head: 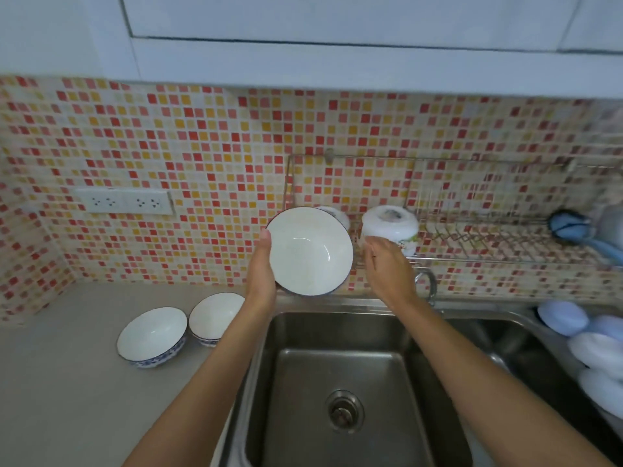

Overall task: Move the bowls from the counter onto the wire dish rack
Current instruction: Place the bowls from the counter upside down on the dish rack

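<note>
My left hand (262, 269) grips the left rim of a white bowl with a blue edge (310, 251), tilted so its inside faces me, raised above the sink in front of the wire dish rack (499, 237) on the tiled wall. My right hand (387, 267) hovers just right of that bowl with fingers apart, holding nothing. On the rack's left end sit two upturned white bowls, one (391, 225) in plain sight and one (333, 215) mostly hidden behind the held bowl. Two blue-patterned bowls (151, 337) (215, 316) stand upright on the counter at the left.
A steel sink (347, 382) lies below my arms, with a tap (428, 284) behind my right wrist. A blue brush (576, 230) rests on the rack's right end. Pale blue and white items (586, 345) crowd the right sink edge. A socket strip (124, 202) sits on the wall.
</note>
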